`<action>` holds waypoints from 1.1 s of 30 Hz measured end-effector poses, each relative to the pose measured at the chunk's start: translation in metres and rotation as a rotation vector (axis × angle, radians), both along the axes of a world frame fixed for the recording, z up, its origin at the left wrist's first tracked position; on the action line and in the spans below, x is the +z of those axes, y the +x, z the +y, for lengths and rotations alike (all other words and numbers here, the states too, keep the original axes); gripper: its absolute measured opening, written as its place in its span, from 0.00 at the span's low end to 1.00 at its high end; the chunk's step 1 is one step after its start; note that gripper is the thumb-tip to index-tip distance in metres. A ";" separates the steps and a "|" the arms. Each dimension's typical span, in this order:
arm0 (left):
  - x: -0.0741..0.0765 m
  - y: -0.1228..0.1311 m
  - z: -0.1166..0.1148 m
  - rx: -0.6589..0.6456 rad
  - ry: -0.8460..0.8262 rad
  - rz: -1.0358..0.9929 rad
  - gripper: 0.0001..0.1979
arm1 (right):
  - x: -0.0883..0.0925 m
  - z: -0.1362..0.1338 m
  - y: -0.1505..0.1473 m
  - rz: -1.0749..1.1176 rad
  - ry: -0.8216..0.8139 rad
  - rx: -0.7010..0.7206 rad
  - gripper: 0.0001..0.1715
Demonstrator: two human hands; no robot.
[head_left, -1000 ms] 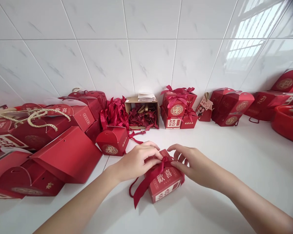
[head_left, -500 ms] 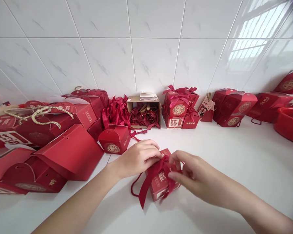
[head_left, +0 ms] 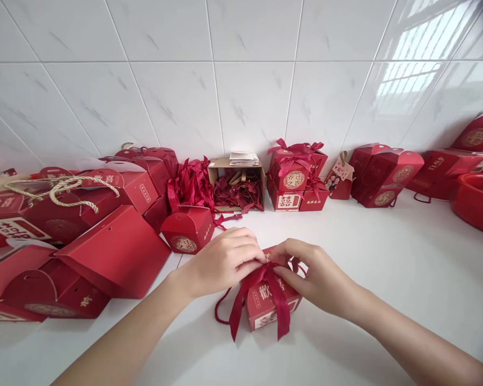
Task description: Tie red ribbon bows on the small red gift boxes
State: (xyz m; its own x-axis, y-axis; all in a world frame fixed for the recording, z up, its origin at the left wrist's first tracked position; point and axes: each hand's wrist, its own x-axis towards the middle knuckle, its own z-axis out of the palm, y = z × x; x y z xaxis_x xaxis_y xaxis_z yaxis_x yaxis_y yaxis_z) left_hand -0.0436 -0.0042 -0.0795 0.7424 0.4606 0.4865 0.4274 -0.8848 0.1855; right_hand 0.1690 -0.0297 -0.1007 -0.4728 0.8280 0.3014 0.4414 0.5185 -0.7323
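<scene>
red ribbon (head_left: 282, 311) across small red box (head_left: 256, 301), on white counter (head_left: 410, 252).
left hand (head_left: 225, 262): thumb and fingers pinching ribbon by the knot (head_left: 269, 265); right hand (head_left: 316, 271): likewise, at the knot's other side; behind: ribbon-tied boxes (head_left: 294, 180) beside open carton (head_left: 221, 162).

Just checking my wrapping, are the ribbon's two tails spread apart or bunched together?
Spread apart: the ribbon's tails drape separately, with the gift box showing between them.

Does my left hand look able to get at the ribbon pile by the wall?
Probably, reaching over: a box partly blocks the front of the ribbon pile, but its top shows uncovered. The left hand is busy at the near ribbon.
</scene>
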 end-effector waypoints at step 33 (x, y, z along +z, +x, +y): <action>-0.007 0.009 0.000 0.273 -0.142 0.006 0.05 | -0.003 -0.004 0.004 -0.294 0.158 0.363 0.31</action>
State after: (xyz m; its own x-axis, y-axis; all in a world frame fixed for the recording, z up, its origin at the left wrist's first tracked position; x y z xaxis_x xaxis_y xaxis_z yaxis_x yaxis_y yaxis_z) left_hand -0.0344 -0.0037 -0.0862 0.5844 0.7066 0.3989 0.6475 -0.7024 0.2956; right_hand 0.1734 -0.0336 -0.1041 -0.8059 0.5495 0.2203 0.3881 0.7715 -0.5042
